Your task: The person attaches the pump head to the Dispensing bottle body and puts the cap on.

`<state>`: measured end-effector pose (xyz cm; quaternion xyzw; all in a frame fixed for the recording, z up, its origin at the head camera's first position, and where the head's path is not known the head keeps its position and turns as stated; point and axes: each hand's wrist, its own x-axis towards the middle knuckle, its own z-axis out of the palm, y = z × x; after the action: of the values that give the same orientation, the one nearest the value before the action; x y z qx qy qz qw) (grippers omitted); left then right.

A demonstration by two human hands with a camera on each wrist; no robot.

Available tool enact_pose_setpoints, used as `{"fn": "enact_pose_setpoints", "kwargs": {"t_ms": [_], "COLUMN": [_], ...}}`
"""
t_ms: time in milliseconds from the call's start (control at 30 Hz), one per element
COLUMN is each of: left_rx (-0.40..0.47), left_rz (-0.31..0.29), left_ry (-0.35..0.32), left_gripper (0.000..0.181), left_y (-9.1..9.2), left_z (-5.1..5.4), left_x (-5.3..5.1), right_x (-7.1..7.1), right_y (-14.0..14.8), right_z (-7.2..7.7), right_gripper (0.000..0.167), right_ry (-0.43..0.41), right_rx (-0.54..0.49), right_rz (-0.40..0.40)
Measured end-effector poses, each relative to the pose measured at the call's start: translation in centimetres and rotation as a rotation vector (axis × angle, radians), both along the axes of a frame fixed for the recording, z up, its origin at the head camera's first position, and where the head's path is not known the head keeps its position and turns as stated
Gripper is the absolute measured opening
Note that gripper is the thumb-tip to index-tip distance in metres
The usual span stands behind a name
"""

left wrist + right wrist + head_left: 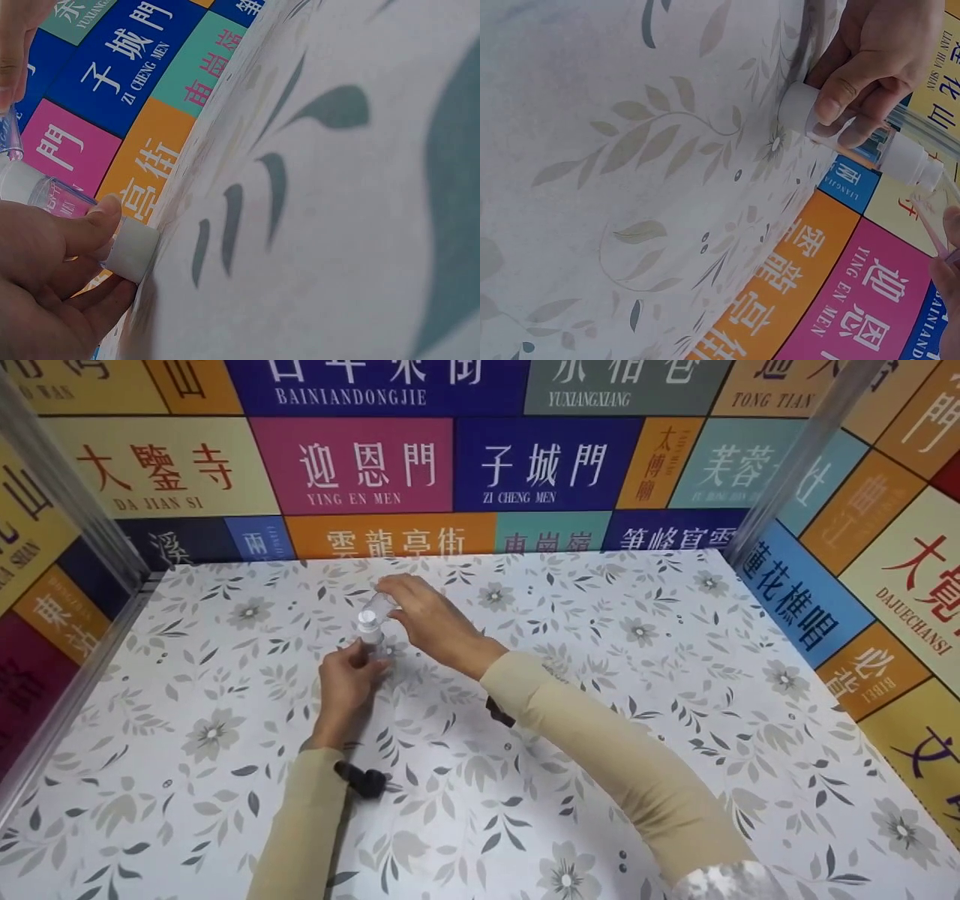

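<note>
A small clear bottle (369,624) with a white collar and a white base stands upright on the patterned tabletop. My left hand (347,682) grips its lower body; in the left wrist view the thumb lies across the clear wall just above the white base (135,249). Over the bottle's top, my right hand (435,622) pinches a clear cap (381,604). That cap (931,225) is tilted beside the white top in the right wrist view. Whether cap and top touch is hard to tell.
The tabletop (570,780) has a grey leaf-and-flower print. Behind it rises a wall of colourful sign panels (352,465), with more panels at both sides. Transparent posts (787,472) stand near the back corners. A black wrist device (367,781) sits by my left sleeve.
</note>
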<state>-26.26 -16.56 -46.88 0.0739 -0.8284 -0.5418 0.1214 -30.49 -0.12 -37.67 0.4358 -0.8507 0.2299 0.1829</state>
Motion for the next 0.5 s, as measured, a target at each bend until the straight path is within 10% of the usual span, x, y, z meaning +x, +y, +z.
{"fn": "enact_pose_setpoints", "kwargs": {"t_ms": [500], "left_rx": [-0.07], "left_rz": [0.014], "left_ry": [0.022], "left_gripper": [0.021], "left_y": [-0.05], "left_z": [-0.09], "left_x": [0.01], "right_x": [-0.19], "right_y": [-1.09], "right_z": [0.43], "right_gripper": [0.041], "right_ry": [0.079], "right_rx": [0.057], "right_rz": [0.088]}}
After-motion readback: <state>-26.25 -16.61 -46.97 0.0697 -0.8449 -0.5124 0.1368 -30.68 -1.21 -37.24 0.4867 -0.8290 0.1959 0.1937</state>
